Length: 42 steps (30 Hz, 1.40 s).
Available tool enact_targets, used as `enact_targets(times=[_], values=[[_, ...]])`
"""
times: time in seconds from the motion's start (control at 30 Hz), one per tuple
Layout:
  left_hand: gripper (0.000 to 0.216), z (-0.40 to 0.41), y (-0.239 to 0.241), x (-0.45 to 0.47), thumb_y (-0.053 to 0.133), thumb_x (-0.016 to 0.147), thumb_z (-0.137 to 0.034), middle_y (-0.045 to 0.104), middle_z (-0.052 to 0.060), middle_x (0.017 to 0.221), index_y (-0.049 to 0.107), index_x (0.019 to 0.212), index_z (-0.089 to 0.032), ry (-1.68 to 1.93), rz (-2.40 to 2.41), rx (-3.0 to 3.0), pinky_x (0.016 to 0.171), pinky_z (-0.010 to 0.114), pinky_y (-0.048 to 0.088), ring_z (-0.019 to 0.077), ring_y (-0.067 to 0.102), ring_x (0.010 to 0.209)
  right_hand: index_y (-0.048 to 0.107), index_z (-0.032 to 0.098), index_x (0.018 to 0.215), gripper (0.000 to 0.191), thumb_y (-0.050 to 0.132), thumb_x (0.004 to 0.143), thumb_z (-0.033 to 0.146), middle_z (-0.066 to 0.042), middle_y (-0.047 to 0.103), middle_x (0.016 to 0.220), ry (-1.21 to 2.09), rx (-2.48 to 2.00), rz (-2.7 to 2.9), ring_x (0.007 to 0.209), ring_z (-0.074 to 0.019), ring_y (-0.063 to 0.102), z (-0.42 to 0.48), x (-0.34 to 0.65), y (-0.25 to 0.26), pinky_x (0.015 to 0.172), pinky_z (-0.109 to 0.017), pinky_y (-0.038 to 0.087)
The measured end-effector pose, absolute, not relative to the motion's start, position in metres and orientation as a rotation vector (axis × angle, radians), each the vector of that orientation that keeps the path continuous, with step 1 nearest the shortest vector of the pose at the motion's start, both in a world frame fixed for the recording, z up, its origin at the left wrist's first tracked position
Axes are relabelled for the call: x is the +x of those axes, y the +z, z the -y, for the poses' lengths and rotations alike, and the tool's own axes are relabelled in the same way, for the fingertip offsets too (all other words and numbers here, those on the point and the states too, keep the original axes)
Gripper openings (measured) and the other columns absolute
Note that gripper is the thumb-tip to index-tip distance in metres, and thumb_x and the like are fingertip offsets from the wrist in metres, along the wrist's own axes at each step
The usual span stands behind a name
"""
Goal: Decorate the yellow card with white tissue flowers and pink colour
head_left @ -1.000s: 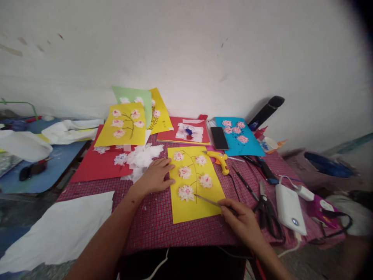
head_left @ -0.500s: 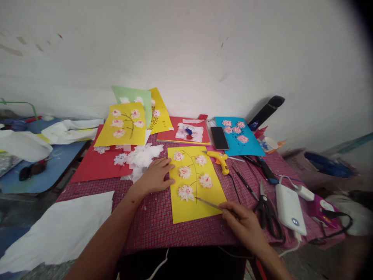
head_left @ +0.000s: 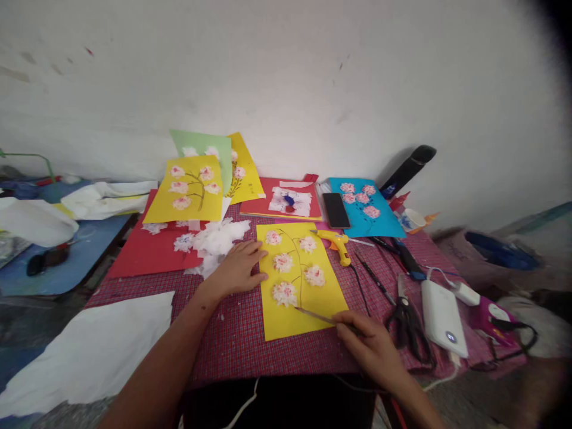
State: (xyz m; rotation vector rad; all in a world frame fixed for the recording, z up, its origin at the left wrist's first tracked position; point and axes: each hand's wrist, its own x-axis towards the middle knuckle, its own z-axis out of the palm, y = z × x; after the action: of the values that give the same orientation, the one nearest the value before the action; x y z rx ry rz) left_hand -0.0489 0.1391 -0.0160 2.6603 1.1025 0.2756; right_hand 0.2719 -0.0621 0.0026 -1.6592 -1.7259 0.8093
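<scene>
In front of me lies a yellow sheet of paper (head_left: 286, 326) with several pink-and-white crumpled-paper flowers (head_left: 285, 294) and a thin dark stem with side branches. My left hand (head_left: 241, 268) is open, its fingers apart, and the fingertips rest on the sheet's left edge. Between the thumb and fingers of my right hand (head_left: 369, 342) is a slim paintbrush (head_left: 315, 316). Its dark tip points left, at the stem's lower end just below the lowest flower. Whether the tip touches the paper I cannot tell.
A yellow glue gun (head_left: 335, 245), a black pen (head_left: 374, 277), scissors (head_left: 406, 316) and a white power bank (head_left: 443, 319) lie to the right. Behind are a phone (head_left: 336, 210) and a blue flower sheet (head_left: 384, 217). White paper scraps (head_left: 218, 238) are left.
The brush tip has shifted slightly left, from beside the stem's lower end toward the lowest flower, and my right hand moved with it. My left hand stays in place.
</scene>
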Motion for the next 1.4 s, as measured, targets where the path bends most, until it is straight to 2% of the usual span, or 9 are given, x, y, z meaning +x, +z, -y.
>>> enact_targets(times=[0.73, 1.03, 1.4], values=[[0.057, -0.138, -0.018, -0.050, 0.064, 0.090, -0.048, 0.046, 0.014, 0.155, 0.058, 0.139, -0.021, 0.290, -1.113, 2.676, 0.119, 0.052, 0.032, 0.0341, 0.042, 0.143, 0.075, 0.021, 0.098, 0.023, 0.056, 0.096, 0.034, -0.004, 0.077, 0.087, 0.695, -1.691, 1.689, 0.076, -0.0197, 0.072, 0.058, 0.284, 0.001, 0.068, -0.026, 0.055], [0.056, -0.138, -0.015, -0.049, 0.062, 0.091, -0.049, 0.047, 0.013, 0.155, 0.058, 0.139, -0.021, 0.264, -1.121, 2.665, 0.118, 0.052, 0.032, 0.0344, 0.041, 0.143, 0.073, 0.021, 0.096, 0.022, 0.054, 0.097, 0.032, -0.002, 0.075, 0.081, 0.780, -1.655, 1.733, 0.073, -0.0184, 0.070, 0.057, 0.273, 0.006, 0.065, -0.025, 0.052], [0.056, -0.138, -0.016, -0.049, 0.062, 0.090, -0.050, 0.047, 0.012, 0.155, 0.058, 0.139, -0.023, 0.287, -1.122, 2.668, 0.119, 0.053, 0.032, 0.0344, 0.041, 0.143, 0.072, 0.021, 0.101, 0.021, 0.054, 0.098, 0.032, -0.005, 0.077, 0.091, 0.702, -1.677, 1.700, 0.082, -0.0199, 0.072, 0.055, 0.271, -0.003, 0.074, -0.027, 0.055]])
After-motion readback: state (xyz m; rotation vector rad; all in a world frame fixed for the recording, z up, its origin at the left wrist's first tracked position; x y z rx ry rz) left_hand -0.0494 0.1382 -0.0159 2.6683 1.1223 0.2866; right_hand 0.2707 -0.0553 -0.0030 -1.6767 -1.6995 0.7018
